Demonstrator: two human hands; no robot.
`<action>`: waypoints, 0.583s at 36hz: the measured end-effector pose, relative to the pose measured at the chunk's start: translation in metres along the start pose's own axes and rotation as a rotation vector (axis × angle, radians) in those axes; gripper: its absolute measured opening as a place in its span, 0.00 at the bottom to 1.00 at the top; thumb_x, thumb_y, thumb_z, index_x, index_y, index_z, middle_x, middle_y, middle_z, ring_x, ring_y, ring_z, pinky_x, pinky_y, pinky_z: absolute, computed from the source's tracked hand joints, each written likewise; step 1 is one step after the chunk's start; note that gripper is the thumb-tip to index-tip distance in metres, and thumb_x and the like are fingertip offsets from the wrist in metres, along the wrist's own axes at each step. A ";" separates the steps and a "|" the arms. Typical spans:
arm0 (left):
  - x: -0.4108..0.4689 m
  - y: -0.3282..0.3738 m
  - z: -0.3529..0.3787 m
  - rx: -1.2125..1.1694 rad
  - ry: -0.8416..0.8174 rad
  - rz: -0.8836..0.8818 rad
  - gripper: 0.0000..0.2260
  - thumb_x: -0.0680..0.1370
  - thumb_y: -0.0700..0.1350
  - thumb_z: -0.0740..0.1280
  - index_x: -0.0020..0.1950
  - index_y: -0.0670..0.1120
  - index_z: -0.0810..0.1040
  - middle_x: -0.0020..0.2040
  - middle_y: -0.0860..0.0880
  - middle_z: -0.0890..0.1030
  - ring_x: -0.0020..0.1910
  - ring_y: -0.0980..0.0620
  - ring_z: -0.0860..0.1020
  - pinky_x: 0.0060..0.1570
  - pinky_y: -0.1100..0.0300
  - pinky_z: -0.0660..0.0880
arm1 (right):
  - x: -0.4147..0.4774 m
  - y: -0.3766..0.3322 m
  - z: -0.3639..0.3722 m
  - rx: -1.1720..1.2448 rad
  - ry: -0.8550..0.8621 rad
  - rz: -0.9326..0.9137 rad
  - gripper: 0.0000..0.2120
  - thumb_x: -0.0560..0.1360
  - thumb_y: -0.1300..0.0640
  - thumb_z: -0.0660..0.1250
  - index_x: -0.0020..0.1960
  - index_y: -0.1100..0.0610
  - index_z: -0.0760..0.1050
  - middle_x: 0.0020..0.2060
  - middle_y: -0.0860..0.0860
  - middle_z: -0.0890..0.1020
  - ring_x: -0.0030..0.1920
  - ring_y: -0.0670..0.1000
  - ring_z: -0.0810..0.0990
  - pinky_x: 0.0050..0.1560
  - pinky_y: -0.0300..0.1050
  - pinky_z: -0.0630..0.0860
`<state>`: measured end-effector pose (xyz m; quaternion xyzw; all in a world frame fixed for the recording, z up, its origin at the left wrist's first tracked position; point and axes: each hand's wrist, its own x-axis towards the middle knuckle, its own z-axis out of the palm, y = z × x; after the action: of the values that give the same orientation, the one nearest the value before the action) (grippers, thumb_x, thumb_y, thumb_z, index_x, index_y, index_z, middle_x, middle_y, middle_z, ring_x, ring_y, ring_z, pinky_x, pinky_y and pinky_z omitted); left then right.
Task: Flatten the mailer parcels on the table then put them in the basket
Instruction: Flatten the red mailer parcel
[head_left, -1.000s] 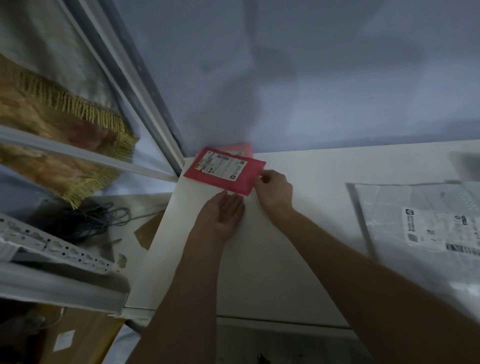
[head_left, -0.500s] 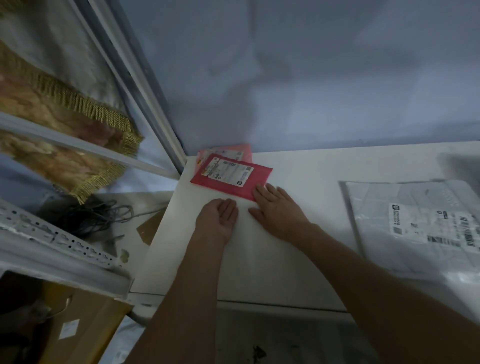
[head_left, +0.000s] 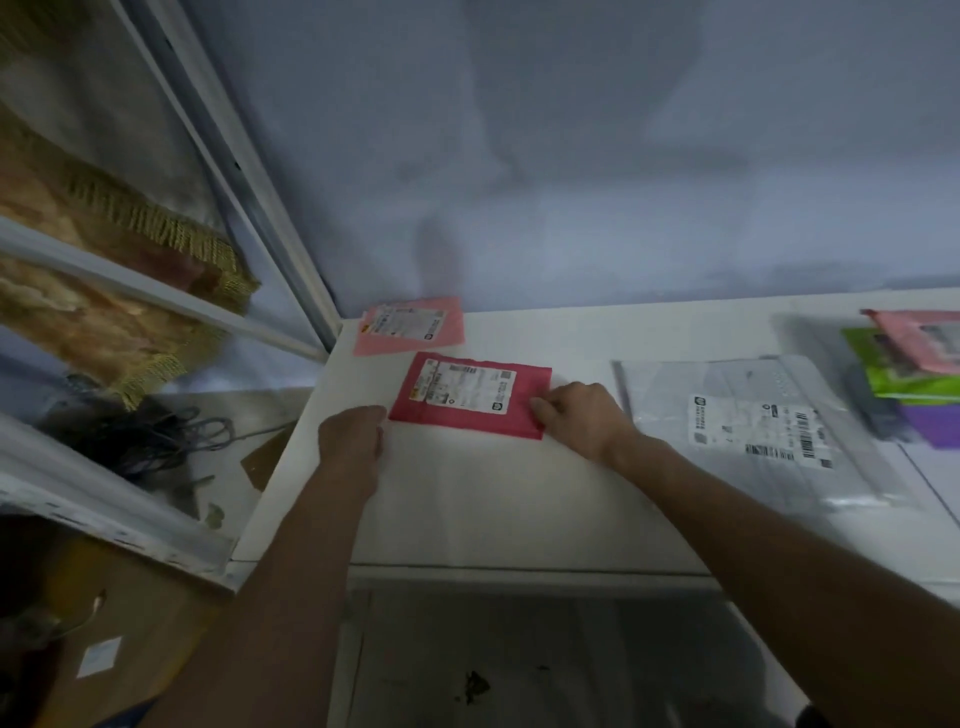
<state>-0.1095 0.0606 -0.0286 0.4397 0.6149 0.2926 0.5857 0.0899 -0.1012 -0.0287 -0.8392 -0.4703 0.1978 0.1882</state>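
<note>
Now the left hand (head_left: 353, 441) and right hand (head_left: 576, 421) pinch one red mailer (head_left: 467, 410).

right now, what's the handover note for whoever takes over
Left hand: curled at the near-left corner of the red mailer; grip unclear.
Right hand: pinches its right edge.
Pink mailer in the back corner of the table, grey mailer to the right, coloured pile beyond it.
Done: none seen in a basket; no basket in view.
Left: flatten the red mailer and the rest, then basket them all.
</note>
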 end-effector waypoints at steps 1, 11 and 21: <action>0.000 0.000 0.000 0.093 -0.003 0.052 0.06 0.74 0.41 0.68 0.38 0.42 0.76 0.40 0.41 0.77 0.38 0.46 0.75 0.47 0.53 0.72 | 0.001 0.000 -0.002 0.034 0.017 0.038 0.20 0.82 0.48 0.56 0.41 0.56 0.79 0.38 0.56 0.81 0.40 0.54 0.78 0.41 0.39 0.66; 0.003 0.013 0.029 0.320 -0.286 0.055 0.06 0.73 0.42 0.72 0.45 0.41 0.78 0.40 0.40 0.77 0.30 0.50 0.71 0.30 0.60 0.68 | 0.039 -0.009 -0.004 0.786 0.140 0.524 0.09 0.73 0.56 0.69 0.47 0.62 0.77 0.40 0.58 0.82 0.34 0.53 0.78 0.34 0.44 0.73; -0.002 0.008 0.037 0.309 -0.316 -0.106 0.06 0.74 0.40 0.71 0.39 0.41 0.77 0.28 0.48 0.70 0.24 0.54 0.63 0.22 0.67 0.58 | 0.032 0.004 0.000 1.014 0.162 0.457 0.06 0.75 0.64 0.67 0.51 0.58 0.73 0.45 0.57 0.84 0.41 0.55 0.84 0.34 0.42 0.77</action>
<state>-0.0723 0.0570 -0.0257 0.5317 0.5752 0.0913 0.6149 0.1082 -0.0761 -0.0360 -0.7366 -0.1067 0.3700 0.5560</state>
